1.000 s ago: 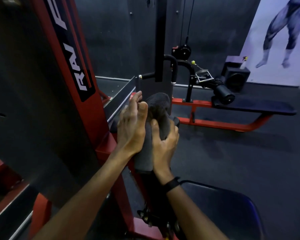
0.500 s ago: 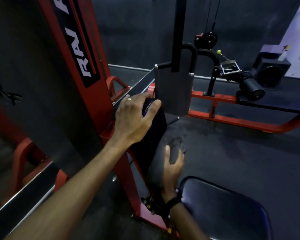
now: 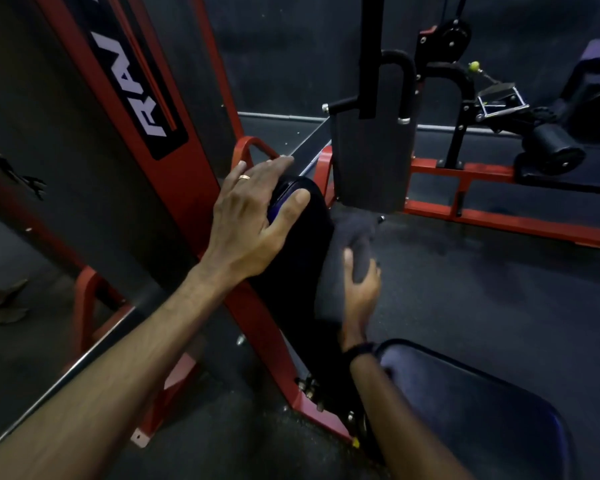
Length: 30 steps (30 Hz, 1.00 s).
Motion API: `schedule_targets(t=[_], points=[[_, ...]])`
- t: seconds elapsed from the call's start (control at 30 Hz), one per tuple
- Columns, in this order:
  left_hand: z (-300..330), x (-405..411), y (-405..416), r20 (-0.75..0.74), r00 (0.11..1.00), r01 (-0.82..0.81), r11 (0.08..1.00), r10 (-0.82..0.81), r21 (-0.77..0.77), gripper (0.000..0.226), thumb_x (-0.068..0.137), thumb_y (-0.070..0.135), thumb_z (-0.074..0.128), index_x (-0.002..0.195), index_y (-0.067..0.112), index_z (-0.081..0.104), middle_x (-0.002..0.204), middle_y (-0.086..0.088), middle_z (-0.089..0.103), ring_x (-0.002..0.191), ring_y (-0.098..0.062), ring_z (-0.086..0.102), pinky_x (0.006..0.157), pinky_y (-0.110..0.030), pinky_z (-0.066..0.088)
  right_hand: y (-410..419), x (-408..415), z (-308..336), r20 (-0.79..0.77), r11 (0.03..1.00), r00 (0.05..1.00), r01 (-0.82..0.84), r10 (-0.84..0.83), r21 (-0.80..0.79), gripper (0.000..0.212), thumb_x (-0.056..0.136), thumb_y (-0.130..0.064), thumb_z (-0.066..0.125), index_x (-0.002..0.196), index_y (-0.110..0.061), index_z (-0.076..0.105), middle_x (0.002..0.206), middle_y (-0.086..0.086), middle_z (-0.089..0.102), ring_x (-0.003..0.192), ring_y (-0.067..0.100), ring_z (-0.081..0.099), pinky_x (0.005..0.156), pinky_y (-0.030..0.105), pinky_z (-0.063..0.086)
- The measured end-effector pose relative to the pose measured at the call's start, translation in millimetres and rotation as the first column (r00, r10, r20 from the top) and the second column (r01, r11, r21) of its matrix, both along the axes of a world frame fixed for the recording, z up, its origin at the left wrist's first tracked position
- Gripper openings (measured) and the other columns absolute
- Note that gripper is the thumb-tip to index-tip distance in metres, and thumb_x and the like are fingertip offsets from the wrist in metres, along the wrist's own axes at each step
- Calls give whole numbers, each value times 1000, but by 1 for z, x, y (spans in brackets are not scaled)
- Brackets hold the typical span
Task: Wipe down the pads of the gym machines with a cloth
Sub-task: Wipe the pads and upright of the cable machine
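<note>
Two hands work one tall black upright back pad (image 3: pixel 302 258) bolted to the slanted red steel frame (image 3: pixel 187 157), with open dark rubber floor (image 3: pixel 465 289) to its right. The left hand (image 3: pixel 250 216) clasps the pad's top edge, thumb in front. The right hand (image 3: pixel 361 292), lower than half a second ago, grips the bunched grey cloth (image 3: pixel 347 244) against the pad's right edge.

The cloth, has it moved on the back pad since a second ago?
Yes. The cloth, gripped in the right hand, has gone down from the top of the back pad to its middle, while the left hand holds the pad's top.
</note>
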<state>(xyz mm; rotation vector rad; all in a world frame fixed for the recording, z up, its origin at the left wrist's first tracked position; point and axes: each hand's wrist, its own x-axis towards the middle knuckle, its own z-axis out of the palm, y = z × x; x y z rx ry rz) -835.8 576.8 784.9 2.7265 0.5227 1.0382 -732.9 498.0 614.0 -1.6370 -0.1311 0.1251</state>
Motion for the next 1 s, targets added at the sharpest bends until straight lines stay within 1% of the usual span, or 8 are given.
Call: schedule_targets(t=[0.13, 0.27, 0.4, 0.53, 0.6, 0.67, 0.83, 1.0], points=[[-3, 0, 2, 20, 1000, 11, 999, -12, 53, 61, 100, 53, 33, 131, 10, 63, 132, -6, 66, 127, -20, 57, 116, -53, 30, -31, -85, 21, 171, 994, 985, -39, 22, 102, 64, 87, -69, 52, 110, -10, 62, 106, 3, 60, 101, 26, 59, 90, 45, 49], [-2, 0, 1, 7, 1000, 12, 998, -12, 66, 60, 100, 51, 33, 127, 9, 67, 131, -7, 67, 126, -21, 59, 115, -52, 31, 4, -50, 90, 295, 974, 955, -80, 14, 214, 59, 84, -63, 54, 111, -11, 63, 107, 1, 61, 104, 18, 55, 90, 34, 45], [-1, 1, -2, -9, 1000, -15, 996, 16, 85, 61, 100, 52, 33, 127, 9, 68, 131, -8, 67, 127, -20, 59, 116, -53, 32, 29, 22, 64, 143, 980, 988, -89, 64, 175, 67, 77, -77, 48, 107, -20, 63, 104, 4, 68, 105, 25, 62, 94, 44, 50], [1, 3, -5, 8, 999, -46, 995, 45, 83, 62, 101, 54, 33, 124, 10, 70, 129, -7, 68, 126, -19, 60, 115, -52, 34, 3, 17, -5, -66, 1000, 997, -26, 27, 15, 87, 71, -85, 39, 109, -10, 65, 108, 14, 67, 107, 34, 61, 94, 47, 48], [1, 5, -7, 16, 998, -57, 995, 56, 78, 64, 101, 55, 31, 123, 10, 71, 129, -7, 68, 126, -19, 60, 115, -51, 34, -16, -13, -23, 3, 999, 999, 36, -36, -16, 91, 78, -87, 40, 106, -4, 64, 105, 19, 66, 101, 38, 63, 90, 45, 50], [1, 5, -7, 15, 998, -68, 994, 67, 81, 66, 101, 57, 30, 122, 10, 71, 129, -7, 68, 126, -19, 60, 115, -50, 34, -27, -56, -13, 125, 998, 991, 53, -56, 27, 76, 85, -79, 46, 108, -8, 62, 104, 14, 65, 99, 36, 63, 88, 44, 51], [5, 5, -9, 19, 999, -46, 999, 46, -2, 65, 97, 60, 35, 124, 12, 71, 132, -6, 66, 127, -16, 58, 112, -48, 38, -4, -57, 76, 313, 984, 949, -31, -25, 174, 64, 79, -73, 57, 102, -13, 61, 102, 5, 64, 99, 26, 59, 86, 45, 49], [0, 5, -14, -76, 992, -98, 994, 102, 54, 93, 88, 82, 27, 135, 10, 63, 142, -6, 59, 135, -19, 51, 117, -44, 33, 25, 30, 74, 84, 980, 985, -162, 153, 116, 74, 69, -88, 43, 103, -25, 62, 104, 2, 67, 103, 23, 62, 91, 43, 50]])
